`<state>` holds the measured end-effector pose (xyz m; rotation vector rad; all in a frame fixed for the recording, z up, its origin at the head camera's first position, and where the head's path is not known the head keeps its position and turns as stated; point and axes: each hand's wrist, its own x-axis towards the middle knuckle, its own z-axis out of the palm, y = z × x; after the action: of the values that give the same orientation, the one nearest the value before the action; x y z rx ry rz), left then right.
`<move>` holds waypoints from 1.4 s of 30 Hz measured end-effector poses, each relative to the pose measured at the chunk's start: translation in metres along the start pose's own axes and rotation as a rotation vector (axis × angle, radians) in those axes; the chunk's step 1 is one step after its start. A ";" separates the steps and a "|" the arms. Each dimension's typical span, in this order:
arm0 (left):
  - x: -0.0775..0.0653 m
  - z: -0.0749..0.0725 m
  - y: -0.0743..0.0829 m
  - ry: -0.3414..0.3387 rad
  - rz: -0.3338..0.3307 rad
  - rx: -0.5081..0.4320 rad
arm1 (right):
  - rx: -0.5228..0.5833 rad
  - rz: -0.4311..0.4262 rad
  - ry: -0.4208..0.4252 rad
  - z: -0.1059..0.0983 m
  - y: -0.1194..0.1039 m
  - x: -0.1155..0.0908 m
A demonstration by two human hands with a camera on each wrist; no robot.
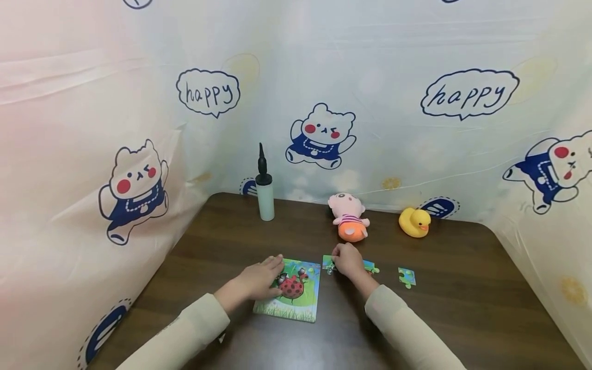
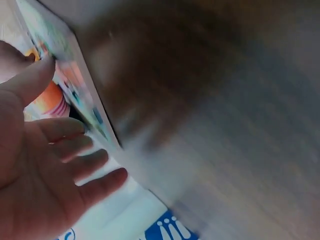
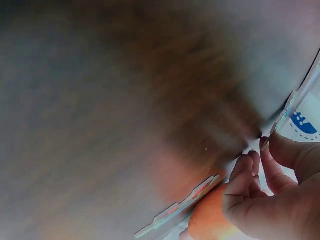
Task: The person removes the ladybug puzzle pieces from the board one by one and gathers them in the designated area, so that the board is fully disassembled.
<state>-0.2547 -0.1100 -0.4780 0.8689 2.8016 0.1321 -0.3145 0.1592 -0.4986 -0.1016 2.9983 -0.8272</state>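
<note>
A square ladybug puzzle (image 1: 300, 308) lies on the dark wooden table. Over its left part lies my left hand (image 1: 259, 280), fingers straight; in the left wrist view, those fingers are spread beside the puzzle's edge. To the right of the puzzle, my right hand (image 1: 350, 261) pinches a loose puzzle piece (image 1: 328, 262) between thumb and index finger. The right wrist view has this thin piece (image 3: 285, 115) edge-on at the fingertips. Partly behind the right hand is another piece (image 1: 371, 266). A separate piece (image 1: 407, 276) lies farther right.
Along the back stand a pale green hand pump (image 1: 265, 198), a pink plush toy (image 1: 350, 218) and a yellow rubber duck (image 1: 414, 222). A printed curtain (image 1: 393, 77) hangs around the table. Something small (image 1: 221, 337) peeks out by the left sleeve.
</note>
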 end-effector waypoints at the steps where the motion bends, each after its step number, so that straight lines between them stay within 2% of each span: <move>1: -0.001 -0.001 -0.001 -0.017 -0.036 -0.014 | -0.014 -0.003 -0.003 0.000 0.000 0.001; 4: -0.004 -0.004 -0.004 -0.064 -0.122 -0.029 | -0.054 -0.007 -0.003 0.001 -0.001 0.001; 7: -0.005 -0.005 -0.006 -0.092 -0.156 -0.039 | -0.102 -0.022 0.014 0.004 -0.002 0.001; 14: -0.005 -0.005 -0.007 -0.100 -0.160 -0.019 | -0.194 -0.087 0.071 0.009 -0.003 -0.001; 17: -0.004 -0.006 -0.006 -0.100 -0.163 -0.016 | -0.205 -0.116 0.125 0.008 -0.007 -0.003; 21: -0.005 -0.006 -0.006 -0.093 -0.170 -0.030 | -0.195 -0.204 0.216 0.008 -0.020 -0.009; 23: -0.005 -0.006 -0.006 -0.086 -0.175 -0.039 | -0.182 -0.262 0.233 0.010 -0.030 -0.014; 26: -0.006 -0.006 -0.006 -0.081 -0.181 -0.049 | -0.175 -0.356 0.195 0.014 -0.048 -0.023; 29: -0.007 -0.006 -0.006 -0.077 -0.177 -0.046 | -0.211 -0.417 0.103 0.019 -0.067 -0.034; 34: -0.007 -0.003 -0.007 -0.068 -0.165 -0.025 | -0.359 -0.441 -0.022 0.030 -0.087 -0.046; 38: -0.007 -0.004 -0.007 -0.056 -0.140 -0.013 | -0.413 -0.457 -0.033 0.035 -0.089 -0.049; 42: -0.008 -0.005 -0.006 -0.035 -0.041 -0.022 | -0.425 -0.455 -0.024 0.033 -0.089 -0.053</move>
<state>-0.2530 -0.1191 -0.4723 0.7998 2.7785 0.1406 -0.2552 0.0702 -0.4806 -0.8159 3.1135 -0.1757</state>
